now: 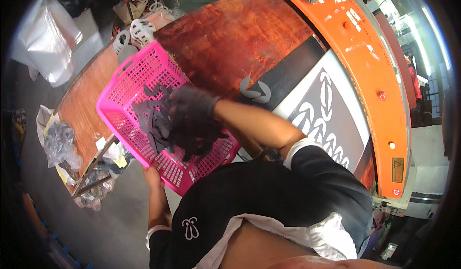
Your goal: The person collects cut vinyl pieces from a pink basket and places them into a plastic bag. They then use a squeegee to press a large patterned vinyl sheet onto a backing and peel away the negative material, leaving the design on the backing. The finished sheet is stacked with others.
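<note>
A pink plastic basket [126, 89] with lattice walls tilts toward me, holding a heap of dark grey and black flat cut pieces [156, 120]. My left hand [151, 175] grips the near left rim of the basket, with most of its fingers hidden beneath it. Inside, over the heap, my right hand [194, 102] wears a dark glove and is smeared by motion. Its fingers blend into the dark pieces, so whether it holds any of them cannot be made out.
Right of the basket, a grey sheet with curved cut-outs [321, 110] lies on a white board beside two loose grey curved pieces [255, 90]. An orange curved machine beam [367, 67] spans the right. Plastic bags [62, 144] hang at the left of the brown table [89, 101].
</note>
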`<state>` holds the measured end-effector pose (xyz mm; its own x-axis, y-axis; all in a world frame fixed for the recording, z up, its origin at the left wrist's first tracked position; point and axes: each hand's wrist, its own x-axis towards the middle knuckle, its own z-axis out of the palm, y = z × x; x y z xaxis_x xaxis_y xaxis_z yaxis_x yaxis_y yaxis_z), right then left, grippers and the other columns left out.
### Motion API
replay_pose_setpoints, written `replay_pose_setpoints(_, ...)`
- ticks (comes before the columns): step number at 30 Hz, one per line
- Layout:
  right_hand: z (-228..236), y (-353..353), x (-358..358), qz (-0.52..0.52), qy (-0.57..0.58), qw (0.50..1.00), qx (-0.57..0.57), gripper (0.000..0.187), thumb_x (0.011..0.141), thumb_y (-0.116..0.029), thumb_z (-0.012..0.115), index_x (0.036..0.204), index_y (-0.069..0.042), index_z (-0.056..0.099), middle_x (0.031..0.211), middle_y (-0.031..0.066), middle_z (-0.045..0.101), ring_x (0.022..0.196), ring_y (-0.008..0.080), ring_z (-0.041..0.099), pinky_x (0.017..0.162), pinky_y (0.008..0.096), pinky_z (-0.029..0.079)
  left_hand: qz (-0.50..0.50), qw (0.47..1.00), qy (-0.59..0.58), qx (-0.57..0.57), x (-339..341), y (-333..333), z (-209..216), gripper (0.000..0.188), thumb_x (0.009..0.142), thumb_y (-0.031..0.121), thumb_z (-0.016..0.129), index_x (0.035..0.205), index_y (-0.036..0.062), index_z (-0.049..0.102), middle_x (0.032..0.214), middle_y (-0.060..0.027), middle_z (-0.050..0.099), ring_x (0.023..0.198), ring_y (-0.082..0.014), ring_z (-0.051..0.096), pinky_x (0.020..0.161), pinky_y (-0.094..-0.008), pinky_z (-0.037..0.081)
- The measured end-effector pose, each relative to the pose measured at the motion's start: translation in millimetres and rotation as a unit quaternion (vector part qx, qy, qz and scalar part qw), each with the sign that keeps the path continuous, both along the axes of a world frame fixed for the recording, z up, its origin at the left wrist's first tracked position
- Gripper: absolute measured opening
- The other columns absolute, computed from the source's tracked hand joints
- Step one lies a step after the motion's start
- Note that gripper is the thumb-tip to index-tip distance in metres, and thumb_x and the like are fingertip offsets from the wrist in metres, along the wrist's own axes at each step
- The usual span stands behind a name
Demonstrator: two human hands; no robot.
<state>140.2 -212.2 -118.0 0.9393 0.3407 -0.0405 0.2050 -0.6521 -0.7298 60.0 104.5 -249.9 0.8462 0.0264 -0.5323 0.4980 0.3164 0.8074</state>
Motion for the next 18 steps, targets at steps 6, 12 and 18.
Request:
replay_pose_setpoints(6, 48.5, -180.9, -79.9, -0.350, 0.114, 0.915, -0.165, 0.069, 0.068, -0.031, 0.063, 0.126, 0.001, 0.043, 0.112, 0.0248, 0.055, 0.103, 0.0338, 0.056, 0.084, 0.0365, 0.047, 0.004, 1.000, 0.008, -0.010, 0.7, 4.5, -8.0, 0.038, 0.070, -0.008, 0.044, 0.106, 0.0005, 0.052, 0.089, -0.0072, 0.059, 0.076, -0.0188, 0.060, 0.069, -0.0306, 0.050)
replay_pose_setpoints(12, 16.7, -179.4, -130.6, -0.333, 0.175, 0.882, -0.285, 0.070, 0.061, -0.029, 0.071, 0.120, -0.001, 0.046, 0.122, 0.0264, 0.044, 0.110, 0.0364, 0.050, 0.092, 0.0384, 0.042, -0.032, 0.997, -0.035, -0.060, 2.1, -1.4, 1.4, 0.040, 0.071, -0.008, 0.043, 0.109, 0.0003, 0.048, 0.087, -0.0081, 0.058, 0.072, -0.0203, 0.061, 0.065, -0.0308, 0.052)
replay_pose_setpoints(18, 8.1, -145.5, -103.2, -0.304, 0.167, 0.881, -0.322, 0.061, 0.062, -0.031, 0.069, 0.113, -0.004, 0.049, 0.110, 0.0237, 0.052, 0.103, 0.0364, 0.054, 0.086, 0.0383, 0.044, -0.027, 0.998, -0.029, -0.049, -0.6, -4.2, 4.9, 0.038, 0.072, -0.007, 0.044, 0.109, 0.0010, 0.048, 0.089, -0.0092, 0.057, 0.075, -0.0206, 0.060, 0.066, -0.0318, 0.052)
